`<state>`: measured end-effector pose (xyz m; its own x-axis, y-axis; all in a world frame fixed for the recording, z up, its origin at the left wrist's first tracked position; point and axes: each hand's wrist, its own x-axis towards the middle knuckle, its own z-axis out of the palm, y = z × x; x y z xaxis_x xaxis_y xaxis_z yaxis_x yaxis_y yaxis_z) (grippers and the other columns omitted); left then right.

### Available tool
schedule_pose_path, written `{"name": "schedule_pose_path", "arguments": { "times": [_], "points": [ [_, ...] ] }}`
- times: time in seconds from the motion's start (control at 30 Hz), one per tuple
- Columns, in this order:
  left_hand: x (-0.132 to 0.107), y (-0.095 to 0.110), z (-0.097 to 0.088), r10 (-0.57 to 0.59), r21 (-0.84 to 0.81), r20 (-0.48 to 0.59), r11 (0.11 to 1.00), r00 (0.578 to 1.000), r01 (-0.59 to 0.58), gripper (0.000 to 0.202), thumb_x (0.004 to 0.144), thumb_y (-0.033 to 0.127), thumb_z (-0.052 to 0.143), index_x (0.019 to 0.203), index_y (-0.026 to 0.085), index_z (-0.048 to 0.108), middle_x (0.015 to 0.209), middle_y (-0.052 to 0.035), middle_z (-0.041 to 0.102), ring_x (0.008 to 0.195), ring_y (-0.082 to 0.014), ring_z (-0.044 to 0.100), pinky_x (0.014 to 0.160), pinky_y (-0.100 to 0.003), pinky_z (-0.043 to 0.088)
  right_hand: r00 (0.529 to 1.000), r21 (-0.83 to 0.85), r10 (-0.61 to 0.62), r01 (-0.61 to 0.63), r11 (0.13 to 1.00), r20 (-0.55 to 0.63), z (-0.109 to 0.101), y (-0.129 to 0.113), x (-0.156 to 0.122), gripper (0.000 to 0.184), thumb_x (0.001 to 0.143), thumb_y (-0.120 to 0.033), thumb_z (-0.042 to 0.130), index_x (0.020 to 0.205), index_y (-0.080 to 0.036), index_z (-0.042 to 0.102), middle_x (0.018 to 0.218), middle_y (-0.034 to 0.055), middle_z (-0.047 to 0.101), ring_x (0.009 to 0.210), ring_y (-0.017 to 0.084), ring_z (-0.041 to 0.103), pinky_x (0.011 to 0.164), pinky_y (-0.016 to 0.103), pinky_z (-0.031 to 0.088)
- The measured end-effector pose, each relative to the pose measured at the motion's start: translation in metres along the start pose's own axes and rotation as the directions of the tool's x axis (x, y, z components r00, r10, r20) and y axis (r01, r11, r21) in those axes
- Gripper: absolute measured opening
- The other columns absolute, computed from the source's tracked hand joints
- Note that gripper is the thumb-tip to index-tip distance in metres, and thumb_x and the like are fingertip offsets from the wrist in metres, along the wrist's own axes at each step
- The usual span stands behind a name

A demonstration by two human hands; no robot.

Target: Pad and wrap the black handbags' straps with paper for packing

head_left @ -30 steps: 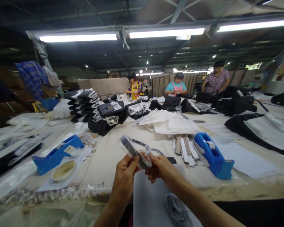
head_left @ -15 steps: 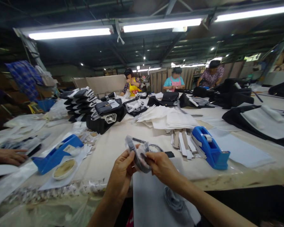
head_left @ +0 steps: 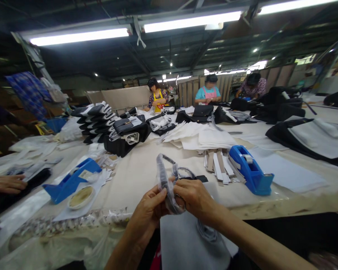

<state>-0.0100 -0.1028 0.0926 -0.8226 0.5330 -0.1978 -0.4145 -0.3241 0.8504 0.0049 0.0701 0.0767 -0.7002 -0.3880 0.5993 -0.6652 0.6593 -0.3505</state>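
Note:
A dark bag strap (head_left: 162,173), wrapped in clear film and bent into a loop, is held up over the table's front edge. My left hand (head_left: 150,206) is closed on the lower part of the loop, thumb in front. From the other side my right hand (head_left: 193,195) pinches the wrapping, its fingertips partly hidden behind the knuckles. A second dark curved strap part (head_left: 186,172) shows just behind the right fingers. Under my hands hangs a pale sheet (head_left: 183,240) with a rolled bundle of white wrapping (head_left: 207,231) on it.
Blue tape dispensers stand left (head_left: 71,180) and right (head_left: 250,170). Card strips (head_left: 218,167) and white sheets (head_left: 199,135) lie beyond my hands. Black bags (head_left: 129,131) are piled farther back. A co-worker's hand (head_left: 7,183) rests on dark material at left; several people work across the table.
The strap's loop stands taller and straighter above my left hand. My right hand has turned so its back faces up. At left, the co-worker's hand has shifted with dark material under it.

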Motion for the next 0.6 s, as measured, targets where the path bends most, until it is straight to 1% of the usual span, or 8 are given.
{"name": "schedule_pose_path", "arguments": {
  "times": [0.1, 0.2, 0.27, 0.33, 0.47, 0.53, 0.57, 0.6],
  "points": [
    [-0.004, 0.0, 0.005, 0.005, 0.019, 0.056, 1.0, 0.998, -0.006, 0.036, 0.077, 0.028, 0.076, 0.108, 0.011, 0.067, 0.084, -0.0105, 0.073, 0.063, -0.0166, 0.067, 0.063, -0.027, 0.054, 0.999, 0.081, -0.029, 0.032, 0.996, -0.029, -0.003, 0.001, -0.004, 0.017, 0.097, -0.017, 0.048, 0.096, -0.019, 0.064, 0.102, 0.0075, 0.068, 0.094, 0.018, 0.064, 0.083, 0.025, 0.045],
    [-0.005, -0.003, 0.009, 0.007, 0.017, 0.09, 1.0, 0.996, -0.009, 0.033, 0.075, 0.029, 0.079, 0.101, 0.011, 0.068, 0.083, -0.0105, 0.073, 0.062, -0.0152, 0.065, 0.06, -0.024, 0.052, 0.998, 0.103, -0.04, 0.044, 0.994, -0.044, -0.007, -0.001, -0.006, 0.016, 0.098, -0.019, 0.047, 0.1, -0.018, 0.063, 0.105, 0.0088, 0.068, 0.101, 0.019, 0.064, 0.088, 0.026, 0.046],
    [-0.005, -0.007, 0.01, 0.008, 0.028, 0.111, 1.0, 0.994, -0.011, 0.034, 0.075, 0.031, 0.079, 0.099, 0.01, 0.068, 0.08, -0.0104, 0.072, 0.059, -0.0146, 0.064, 0.059, -0.023, 0.051, 0.997, 0.082, -0.074, 0.075, 0.994, -0.014, -0.011, -0.002, -0.007, 0.015, 0.097, -0.019, 0.048, 0.1, -0.017, 0.063, 0.102, 0.0095, 0.068, 0.101, 0.019, 0.063, 0.087, 0.027, 0.046],
    [-0.005, -0.012, 0.01, 0.017, 0.049, 0.117, 0.999, 0.993, -0.023, 0.036, 0.075, 0.034, 0.079, 0.1, 0.01, 0.069, 0.078, -0.0099, 0.072, 0.057, -0.0138, 0.063, 0.057, -0.022, 0.05, 0.992, 0.042, -0.12, 0.119, 0.992, 0.024, -0.015, -0.004, -0.007, 0.013, 0.096, -0.017, 0.049, 0.096, -0.016, 0.062, 0.097, 0.0092, 0.068, 0.096, 0.019, 0.063, 0.082, 0.027, 0.047],
    [-0.003, -0.02, 0.011, 0.043, 0.071, 0.105, 0.996, 0.994, -0.051, 0.045, 0.078, 0.038, 0.077, 0.112, 0.012, 0.066, 0.074, -0.0078, 0.07, 0.055, -0.013, 0.061, 0.055, -0.021, 0.048, 0.982, -0.024, -0.172, 0.174, 0.984, 0.081, -0.022, -0.005, -0.005, 0.015, 0.093, -0.01, 0.05, 0.082, -0.015, 0.06, 0.089, 0.0076, 0.067, 0.083, 0.017, 0.061, 0.07, 0.025, 0.045],
    [-0.003, -0.022, 0.011, 0.072, 0.077, 0.08, 0.994, 0.994, -0.078, 0.049, 0.077, 0.038, 0.077, 0.117, 0.013, 0.063, 0.072, -0.0065, 0.07, 0.053, -0.0125, 0.059, 0.053, -0.021, 0.046, 0.986, 0.021, -0.139, 0.138, 0.99, 0.092, -0.022, -0.006, -0.004, 0.016, 0.093, -0.01, 0.05, 0.084, -0.015, 0.062, 0.087, 0.0063, 0.067, 0.08, 0.016, 0.061, 0.07, 0.024, 0.044],
    [-0.002, -0.022, 0.011, 0.093, 0.083, 0.064, 0.992, 0.994, -0.098, 0.049, 0.077, 0.038, 0.077, 0.117, 0.013, 0.063, 0.071, -0.0061, 0.07, 0.052, -0.0125, 0.059, 0.053, -0.021, 0.046, 0.994, 0.068, -0.088, 0.083, 0.994, 0.066, -0.022, -0.007, -0.004, 0.016, 0.093, -0.01, 0.049, 0.088, -0.016, 0.063, 0.089, 0.0059, 0.067, 0.081, 0.016, 0.061, 0.071, 0.024, 0.045],
    [-0.002, -0.021, 0.011, 0.119, 0.093, 0.044, 0.988, 0.992, -0.123, 0.049, 0.077, 0.038, 0.076, 0.117, 0.013, 0.063, 0.071, -0.0059, 0.07, 0.053, -0.0129, 0.059, 0.054, -0.022, 0.046, 1.0, 0.126, -0.006, 0.004, 0.992, 0.014, -0.02, -0.008, -0.003, 0.018, 0.093, -0.009, 0.048, 0.094, -0.017, 0.064, 0.092, 0.0056, 0.066, 0.083, 0.015, 0.061, 0.073, 0.024, 0.045]
  ]
}}
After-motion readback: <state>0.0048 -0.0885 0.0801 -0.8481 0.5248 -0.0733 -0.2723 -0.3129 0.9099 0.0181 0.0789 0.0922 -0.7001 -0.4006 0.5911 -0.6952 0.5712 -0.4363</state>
